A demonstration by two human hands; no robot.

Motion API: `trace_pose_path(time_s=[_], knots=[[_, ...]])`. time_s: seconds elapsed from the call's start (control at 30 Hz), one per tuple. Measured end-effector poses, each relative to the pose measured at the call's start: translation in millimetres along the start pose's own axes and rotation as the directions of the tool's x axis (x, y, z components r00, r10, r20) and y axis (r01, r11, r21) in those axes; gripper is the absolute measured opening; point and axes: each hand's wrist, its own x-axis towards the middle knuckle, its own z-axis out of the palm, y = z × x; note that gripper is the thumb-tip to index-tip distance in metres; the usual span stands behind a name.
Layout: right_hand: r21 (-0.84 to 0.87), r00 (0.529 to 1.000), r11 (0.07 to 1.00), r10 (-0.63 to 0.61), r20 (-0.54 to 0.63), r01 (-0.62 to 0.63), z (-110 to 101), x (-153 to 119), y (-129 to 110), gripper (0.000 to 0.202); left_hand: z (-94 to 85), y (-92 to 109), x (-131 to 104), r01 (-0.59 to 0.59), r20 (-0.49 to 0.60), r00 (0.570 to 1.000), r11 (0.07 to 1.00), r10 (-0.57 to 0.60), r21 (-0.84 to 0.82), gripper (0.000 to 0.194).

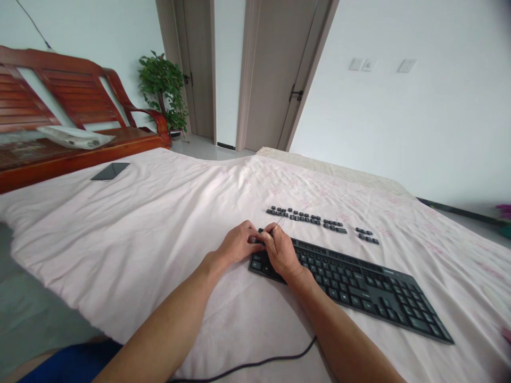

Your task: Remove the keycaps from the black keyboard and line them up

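A black keyboard (359, 282) lies at a slant on the pink-white cloth, its left end under my hands. My right hand (281, 252) is closed over the upper left part of the keyboard. Thin wires of what looks like a wire keycap puller (281, 221) stick up from its fingers. Against the keyboard's upper left corner, my left hand (242, 242) is curled, thumb and fingers brought together close to the right fingertips. Whatever lies between them is hidden. Beyond the keyboard, loose black keycaps (305, 217) sit in rows, with a further small group (367, 235) on the right.
The patterned cloth (191, 213) covers the wide surface, wrinkled on the left. A dark tablet or phone (110, 171) lies far left. The black cable (255, 364) curves along the near side. Behind stand a wooden bench (80, 96), a plant (163, 88) and doors (275, 74).
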Motion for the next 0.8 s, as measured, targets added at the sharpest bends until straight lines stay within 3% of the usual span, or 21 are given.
trace_pose_path(time_s=[0.2, 0.4, 0.63, 0.8], knots=[[-0.012, 0.997, 0.997, -0.076, -0.025, 0.076, -1.3, -4.0, -2.2, 0.019, 3.7, 5.4, -2.1, -0.062, -0.046, 0.997, 0.996, 0.066, 0.067, 0.013], [-0.011, 0.986, 1.0, 0.008, -0.169, -0.01, -2.3, -6.3, -1.0, 0.024, 4.6, 13.5, -3.0, -0.112, -0.052, 0.992, 0.989, 0.117, 0.094, 0.018], [0.007, 0.989, 0.997, 0.078, -0.125, -0.078, -2.9, -2.4, -0.7, 0.028, 2.7, 11.6, -1.1, -0.118, 0.028, 0.993, 0.992, 0.117, 0.038, 0.019], [-0.008, 0.986, 0.997, 0.079, -0.15, -0.081, -3.6, -2.8, -2.6, 0.027, 0.1, 13.9, -2.2, -0.076, -0.063, 0.995, 0.996, 0.08, 0.054, 0.024]])
